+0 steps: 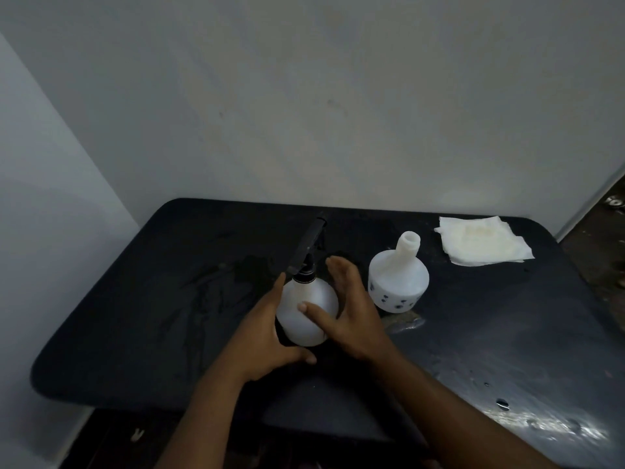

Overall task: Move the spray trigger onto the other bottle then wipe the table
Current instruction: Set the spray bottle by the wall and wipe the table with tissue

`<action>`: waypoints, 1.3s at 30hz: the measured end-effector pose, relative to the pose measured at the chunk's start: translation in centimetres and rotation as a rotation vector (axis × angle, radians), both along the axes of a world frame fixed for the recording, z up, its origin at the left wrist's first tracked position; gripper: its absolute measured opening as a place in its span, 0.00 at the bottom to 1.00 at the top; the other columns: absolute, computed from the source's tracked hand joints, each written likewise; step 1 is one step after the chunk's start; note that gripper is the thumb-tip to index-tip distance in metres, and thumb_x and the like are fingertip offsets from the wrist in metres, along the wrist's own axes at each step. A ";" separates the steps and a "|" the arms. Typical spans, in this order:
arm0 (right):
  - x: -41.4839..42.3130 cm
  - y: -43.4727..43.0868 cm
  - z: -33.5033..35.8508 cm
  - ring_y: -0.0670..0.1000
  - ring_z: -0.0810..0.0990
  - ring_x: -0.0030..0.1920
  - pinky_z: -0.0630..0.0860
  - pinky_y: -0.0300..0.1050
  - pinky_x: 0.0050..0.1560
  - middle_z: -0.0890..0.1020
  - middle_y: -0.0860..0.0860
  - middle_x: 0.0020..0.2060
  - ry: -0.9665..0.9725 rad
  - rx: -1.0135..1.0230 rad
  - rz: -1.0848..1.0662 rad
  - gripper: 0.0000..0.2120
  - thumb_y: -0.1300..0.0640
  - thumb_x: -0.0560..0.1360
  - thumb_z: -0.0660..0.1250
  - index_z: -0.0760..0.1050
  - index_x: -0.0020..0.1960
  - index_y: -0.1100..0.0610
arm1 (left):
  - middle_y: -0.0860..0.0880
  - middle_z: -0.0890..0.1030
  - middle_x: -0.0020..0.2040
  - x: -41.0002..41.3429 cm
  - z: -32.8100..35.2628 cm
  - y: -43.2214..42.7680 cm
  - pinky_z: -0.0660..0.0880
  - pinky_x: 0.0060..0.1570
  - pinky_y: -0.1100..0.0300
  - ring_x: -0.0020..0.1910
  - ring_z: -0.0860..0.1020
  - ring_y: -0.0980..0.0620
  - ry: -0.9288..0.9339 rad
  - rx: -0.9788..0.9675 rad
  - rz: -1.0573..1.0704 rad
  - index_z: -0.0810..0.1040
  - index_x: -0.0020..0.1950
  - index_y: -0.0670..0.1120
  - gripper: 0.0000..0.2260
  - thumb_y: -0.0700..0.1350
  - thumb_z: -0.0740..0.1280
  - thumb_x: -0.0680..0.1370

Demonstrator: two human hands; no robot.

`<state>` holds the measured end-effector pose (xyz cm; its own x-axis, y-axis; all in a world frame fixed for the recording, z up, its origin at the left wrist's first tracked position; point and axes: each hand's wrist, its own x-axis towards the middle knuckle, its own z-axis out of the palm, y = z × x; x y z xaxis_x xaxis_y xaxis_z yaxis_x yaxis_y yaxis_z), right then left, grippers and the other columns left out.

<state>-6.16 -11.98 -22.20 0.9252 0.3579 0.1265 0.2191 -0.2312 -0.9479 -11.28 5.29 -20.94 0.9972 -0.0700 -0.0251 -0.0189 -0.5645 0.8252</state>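
Observation:
A white round bottle stands in the middle of the black table. A black spray trigger sits on its neck, nozzle pointing away. My left hand cups the bottle's left side and base. My right hand wraps its right side, thumb across the front. To the right stands a second white bottle with dark spots near its base and an open, capless neck, untouched. A folded white cloth lies at the back right of the table.
The tabletop has wet patches near the front right corner and beside the second bottle. A pale wall runs behind the table and along the left. Dark floor shows past the right edge.

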 end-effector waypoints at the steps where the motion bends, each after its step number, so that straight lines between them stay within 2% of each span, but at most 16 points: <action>1: -0.1 -0.1 0.3 0.44 0.63 0.76 0.65 0.46 0.74 0.64 0.47 0.76 0.005 0.036 -0.026 0.46 0.38 0.66 0.74 0.56 0.76 0.48 | 0.57 0.69 0.70 0.1 -0.3 -0.1 0.73 0.62 0.58 0.66 0.70 0.58 0.001 0.020 0.029 0.52 0.76 0.60 0.56 0.55 0.82 0.56; 4: 0.0 0.2 1.9 0.42 0.61 0.76 0.64 0.38 0.72 0.61 0.45 0.78 -0.001 0.085 -0.101 0.52 0.33 0.62 0.74 0.52 0.78 0.45 | 0.57 0.67 0.71 0.5 -0.9 -0.6 0.72 0.62 0.56 0.66 0.68 0.57 -0.010 0.048 0.066 0.50 0.77 0.59 0.57 0.59 0.79 0.56; 7: 0.3 1.3 3.8 0.40 0.65 0.73 0.67 0.38 0.69 0.60 0.44 0.78 -0.015 0.125 -0.052 0.58 0.31 0.60 0.75 0.49 0.80 0.45 | 0.60 0.72 0.66 1.0 -1.4 -1.7 0.74 0.59 0.59 0.63 0.71 0.60 -0.024 0.028 0.123 0.61 0.72 0.61 0.47 0.61 0.78 0.56; 9: 0.3 2.2 4.6 0.37 0.72 0.68 0.73 0.37 0.66 0.67 0.36 0.73 -0.064 0.158 -0.017 0.52 0.35 0.62 0.76 0.54 0.78 0.44 | 0.64 0.76 0.58 1.1 -1.5 -2.6 0.76 0.53 0.66 0.58 0.75 0.64 -0.076 0.125 0.141 0.67 0.65 0.64 0.36 0.62 0.75 0.59; 11: 0.1 2.6 4.8 0.33 0.76 0.61 0.75 0.30 0.57 0.75 0.26 0.61 -0.135 0.167 -0.050 0.36 0.41 0.68 0.75 0.62 0.71 0.39 | 0.66 0.76 0.54 1.0 -1.3 -3.8 0.74 0.46 0.73 0.53 0.74 0.69 -0.141 0.183 0.185 0.68 0.61 0.65 0.30 0.64 0.72 0.61; 12: 0.0 2.8 4.8 0.36 0.79 0.59 0.78 0.34 0.55 0.78 0.30 0.57 -0.144 0.179 -0.086 0.29 0.45 0.71 0.74 0.66 0.67 0.40 | 0.65 0.76 0.53 0.9 -1.3 -4.3 0.74 0.45 0.72 0.52 0.75 0.68 -0.149 0.171 0.228 0.69 0.59 0.64 0.28 0.65 0.71 0.61; 14: -0.3 2.8 4.7 0.47 0.83 0.51 0.82 0.55 0.51 0.81 0.43 0.50 -0.137 0.226 -0.159 0.17 0.54 0.75 0.70 0.70 0.61 0.44 | 0.62 0.76 0.53 0.5 -1.2 -5.6 0.77 0.46 0.66 0.51 0.75 0.63 -0.154 0.156 0.299 0.69 0.57 0.62 0.26 0.66 0.69 0.62; 15: -0.3 2.6 4.8 0.51 0.82 0.47 0.81 0.61 0.48 0.81 0.46 0.46 -0.141 0.248 -0.187 0.14 0.56 0.75 0.68 0.71 0.58 0.45 | 0.60 0.75 0.53 0.3 -1.0 -6.3 0.77 0.47 0.64 0.51 0.75 0.61 -0.157 0.165 0.311 0.68 0.57 0.61 0.27 0.65 0.68 0.61; 16: -0.4 2.6 4.9 0.51 0.82 0.44 0.81 0.62 0.46 0.81 0.48 0.44 -0.150 0.249 -0.193 0.13 0.58 0.74 0.66 0.72 0.56 0.44 | 0.59 0.74 0.53 -0.2 -0.9 -6.8 0.77 0.47 0.62 0.51 0.75 0.60 -0.166 0.165 0.325 0.68 0.57 0.60 0.27 0.64 0.67 0.61; 18: -0.5 2.1 5.3 0.48 0.80 0.39 0.81 0.55 0.42 0.80 0.49 0.41 -0.147 0.249 -0.181 0.13 0.59 0.72 0.65 0.72 0.53 0.44 | 0.57 0.73 0.53 -1.0 -0.5 -7.9 0.76 0.49 0.60 0.53 0.73 0.58 -0.167 0.169 0.328 0.68 0.58 0.57 0.28 0.63 0.66 0.61; 21: -0.7 1.3 5.4 0.42 0.77 0.29 0.77 0.37 0.32 0.80 0.47 0.31 -0.068 0.222 -0.136 0.12 0.64 0.75 0.66 0.74 0.53 0.48 | 0.56 0.72 0.58 -1.8 0.4 -9.4 0.71 0.56 0.62 0.58 0.71 0.55 -0.011 0.230 0.306 0.67 0.64 0.56 0.32 0.64 0.68 0.62; 23: -0.6 0.6 5.5 0.41 0.76 0.24 0.75 0.34 0.28 0.78 0.47 0.25 0.047 0.155 -0.112 0.10 0.65 0.76 0.66 0.76 0.53 0.53 | 0.52 0.71 0.62 -2.3 1.1 -10.3 0.67 0.61 0.59 0.61 0.70 0.50 0.102 0.337 0.248 0.66 0.66 0.58 0.30 0.61 0.67 0.65; 27: -0.7 -0.4 6.4 0.44 0.76 0.25 0.75 0.37 0.28 0.80 0.54 0.32 0.234 0.071 0.000 0.10 0.65 0.76 0.68 0.77 0.56 0.56 | 0.50 0.74 0.57 -3.0 2.4 -11.9 0.70 0.59 0.53 0.58 0.72 0.45 0.195 0.345 0.273 0.71 0.59 0.57 0.23 0.60 0.64 0.65; 31: -0.4 -1.1 7.7 0.45 0.75 0.25 0.74 0.42 0.29 0.79 0.62 0.39 0.273 0.034 0.074 0.10 0.67 0.75 0.66 0.77 0.54 0.58 | 0.48 0.73 0.60 -3.0 2.9 -13.4 0.67 0.62 0.50 0.59 0.69 0.45 0.213 0.317 0.319 0.69 0.62 0.55 0.28 0.63 0.63 0.64; 35: 0.2 -2.2 8.5 0.46 0.74 0.26 0.74 0.40 0.29 0.79 0.57 0.38 0.308 0.078 0.203 0.13 0.73 0.75 0.61 0.76 0.54 0.61 | 0.50 0.70 0.61 -3.9 1.8 -13.9 0.70 0.60 0.55 0.61 0.67 0.50 0.209 0.118 0.418 0.65 0.66 0.53 0.44 0.69 0.64 0.54; 39: 0.1 -3.4 8.4 0.49 0.75 0.29 0.75 0.42 0.33 0.81 0.58 0.41 0.312 0.127 0.296 0.15 0.74 0.74 0.62 0.77 0.57 0.61 | 0.54 0.68 0.59 -4.3 1.4 -14.0 0.71 0.59 0.56 0.61 0.67 0.53 0.197 0.077 0.403 0.63 0.65 0.55 0.47 0.72 0.67 0.50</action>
<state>-6.01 -15.35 -13.76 0.7862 0.6124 -0.0824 -0.0426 -0.0793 -0.9959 -15.55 -8.75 -19.55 0.9202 0.3319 -0.2073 0.3681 -0.5542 0.7466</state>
